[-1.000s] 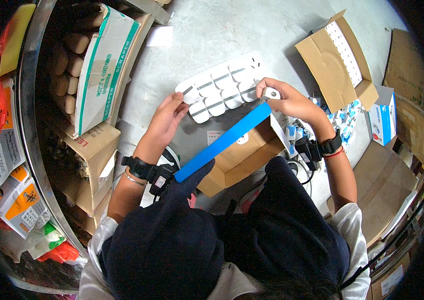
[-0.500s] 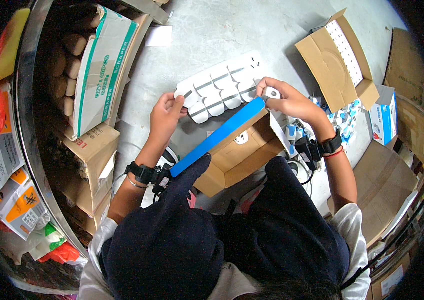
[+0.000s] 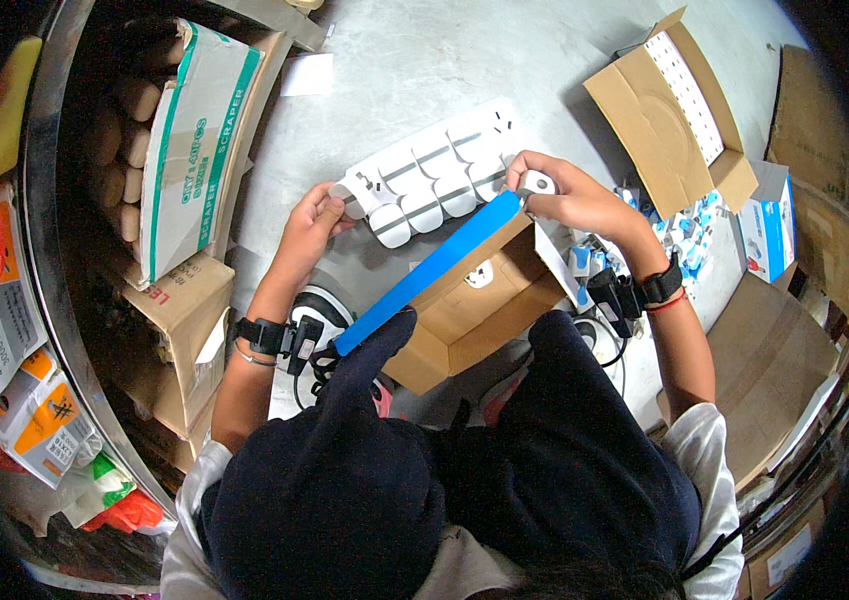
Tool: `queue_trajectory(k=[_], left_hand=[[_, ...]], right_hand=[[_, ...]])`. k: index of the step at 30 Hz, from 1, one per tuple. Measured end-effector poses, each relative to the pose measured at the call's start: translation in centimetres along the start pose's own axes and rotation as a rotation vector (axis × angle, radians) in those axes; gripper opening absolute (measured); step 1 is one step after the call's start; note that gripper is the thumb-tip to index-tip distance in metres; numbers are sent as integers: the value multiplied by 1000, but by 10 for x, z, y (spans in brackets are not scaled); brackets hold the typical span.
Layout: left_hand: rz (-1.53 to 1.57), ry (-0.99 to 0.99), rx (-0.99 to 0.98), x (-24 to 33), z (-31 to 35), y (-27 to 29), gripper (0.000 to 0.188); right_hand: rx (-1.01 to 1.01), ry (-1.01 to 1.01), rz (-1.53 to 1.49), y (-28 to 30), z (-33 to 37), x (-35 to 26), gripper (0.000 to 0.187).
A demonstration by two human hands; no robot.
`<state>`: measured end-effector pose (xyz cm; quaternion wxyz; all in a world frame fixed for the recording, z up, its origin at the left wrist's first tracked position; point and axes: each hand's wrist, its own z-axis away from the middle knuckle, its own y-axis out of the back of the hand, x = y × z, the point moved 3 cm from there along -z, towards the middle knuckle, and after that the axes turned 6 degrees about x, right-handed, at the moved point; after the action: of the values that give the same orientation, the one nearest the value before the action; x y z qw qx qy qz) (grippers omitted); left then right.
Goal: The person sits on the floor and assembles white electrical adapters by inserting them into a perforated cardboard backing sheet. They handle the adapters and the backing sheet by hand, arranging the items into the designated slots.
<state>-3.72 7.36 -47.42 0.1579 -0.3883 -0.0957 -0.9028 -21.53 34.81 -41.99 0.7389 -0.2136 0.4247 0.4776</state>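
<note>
In the middle of the head view lies a white tray [image 3: 493,122] with rows of white rounded pieces [image 3: 432,163], each crossed by a grey band. At its left end my left hand [image 3: 307,228] pinches one white rounded piece [image 3: 351,196]. Beside that piece a patch of the tray with small dark slots shows. My right hand [image 3: 567,190] grips another white rounded piece [image 3: 539,184] at the tray's right end, above the corner of an open cardboard box [image 3: 485,325]. The box, with a blue flap [image 3: 430,275], rests between my legs.
An open carton [image 3: 650,130] with a white dotted inner panel stands at the far right. Beneath it lie several small blue-and-white packets [image 3: 690,235], next to a blue-and-white box [image 3: 769,225]. A shelf with a scraper carton [image 3: 207,150] borders the left side.
My left hand has moved a little left, drawing a white rounded piece off the tray's left end and baring dark slots there. The right hand has hardly moved.
</note>
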Motion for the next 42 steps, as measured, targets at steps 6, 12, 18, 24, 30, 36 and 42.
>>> queue_trajectory(k=[6,12,18,24,30,36,42], left_hand=[[-99,41,-74,9,0,1,34],[-176,51,-19,16,-1,-3,30],[-296,8,78,22,0,-7,30],[-151,18,100,16,2,-16,34],[-231,8,84,17,-4,-17,37],[-66,67,3,10,2,-11,37],[5,48,43,3,2,-14,35]], right_hand=[[4,11,11,0,0,1,22],[-15,3,9,1,-1,4,22],[38,66,32,7,0,1,22],[51,32,27,13,1,1,23],[118,-19,36,20,4,1,24],[150,-42,37,26,6,1,24],[122,-66,63,24,8,3,23]])
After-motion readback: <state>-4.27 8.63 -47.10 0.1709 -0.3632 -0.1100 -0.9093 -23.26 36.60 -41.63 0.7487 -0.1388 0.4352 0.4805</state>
